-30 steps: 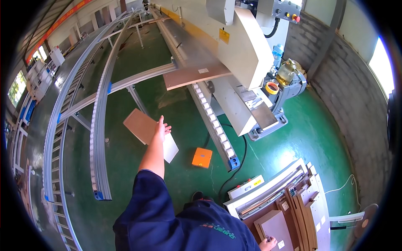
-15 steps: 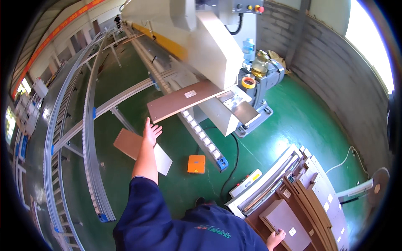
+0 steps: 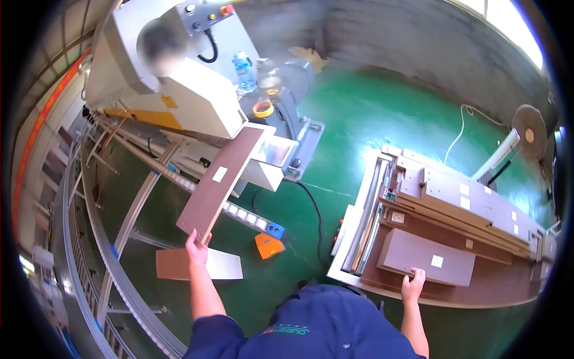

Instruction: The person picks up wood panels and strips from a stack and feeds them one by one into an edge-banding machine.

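Board in hand: long brown board (image 3: 220, 185) with a small white sticker, near end sticking out past the roller rail (image 3: 239, 210), far end up on the bed of the big cream machine (image 3: 179, 96).
Left hand: left hand (image 3: 197, 247) is pinching the near corner of that board, fingers wrapped over its end edge, so it's holding the board, not just touching it.
Right hand: right hand (image 3: 413, 283) rests on the near edge of a shorter brown panel (image 3: 427, 257) on top of the stack; fingers curled over the edge, but I can't tell if it's really gripping or just resting.
Which way it points: long axis runs from the near-left end by the hand, up and to the right toward the machine's table; lying flat, sticker face up.
Doing it well: my guess is keep the board flat and square to the rail, push along its length, not sideways, and keep fingers off the end nearest the machine.
Stack: more boards piled on a low cart (image 3: 359, 239) at the person's right, well apart from the machine.
Floor stuff: a brown-and-white sheet (image 3: 200, 264) and an orange box (image 3: 268, 245) lie on the green floor just beside the left hand.
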Demonstrator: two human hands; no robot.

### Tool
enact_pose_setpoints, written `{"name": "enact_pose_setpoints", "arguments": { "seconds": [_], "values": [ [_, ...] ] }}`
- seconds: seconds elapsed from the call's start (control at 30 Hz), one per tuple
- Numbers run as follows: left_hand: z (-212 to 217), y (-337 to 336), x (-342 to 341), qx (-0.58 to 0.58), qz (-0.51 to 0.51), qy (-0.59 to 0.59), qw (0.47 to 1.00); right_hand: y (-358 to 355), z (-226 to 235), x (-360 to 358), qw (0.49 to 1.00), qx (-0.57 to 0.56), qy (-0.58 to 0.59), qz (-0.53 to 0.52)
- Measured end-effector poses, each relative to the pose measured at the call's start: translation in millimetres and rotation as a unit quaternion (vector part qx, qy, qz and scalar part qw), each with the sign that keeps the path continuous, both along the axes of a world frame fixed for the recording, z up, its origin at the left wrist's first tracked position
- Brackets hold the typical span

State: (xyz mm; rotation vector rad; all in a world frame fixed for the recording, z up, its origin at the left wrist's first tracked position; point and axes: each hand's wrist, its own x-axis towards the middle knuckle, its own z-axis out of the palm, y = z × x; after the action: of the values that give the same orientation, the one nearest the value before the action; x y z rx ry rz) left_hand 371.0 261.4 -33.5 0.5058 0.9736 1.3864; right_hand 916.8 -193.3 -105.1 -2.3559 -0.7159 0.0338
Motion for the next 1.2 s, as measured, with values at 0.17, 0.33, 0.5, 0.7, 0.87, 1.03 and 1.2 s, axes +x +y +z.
{"name": "enact_pose_setpoints", "arguments": {
  "seconds": [0.17,0.33,0.5,0.7,0.87,1.03,1.2],
  "values": [
    [17,-58,50,0.057,-0.010,0.007,0.998,20,14,-8,0.999,0.032,0.026,0.017],
    [52,-117,78,0.059,-0.046,0.039,0.996,50,28,-3,0.985,0.124,0.109,0.042],
    [47,-132,111,0.058,-0.197,0.033,0.978,41,80,93,0.847,0.354,0.396,-0.028],
    [14,-147,194,-0.039,-0.366,-0.038,0.929,-16,160,154,0.771,0.279,0.569,0.072],
    [0,-176,274,-0.076,-0.540,-0.023,0.838,-91,153,154,0.859,0.131,0.495,-0.012],
    [-5,-205,355,-0.095,-0.645,0.127,0.748,-155,85,126,0.906,0.021,0.372,-0.201],
    [-24,-228,413,0.074,-0.644,0.362,0.670,-181,59,138,0.922,-0.036,0.302,-0.240]
  ]
}}
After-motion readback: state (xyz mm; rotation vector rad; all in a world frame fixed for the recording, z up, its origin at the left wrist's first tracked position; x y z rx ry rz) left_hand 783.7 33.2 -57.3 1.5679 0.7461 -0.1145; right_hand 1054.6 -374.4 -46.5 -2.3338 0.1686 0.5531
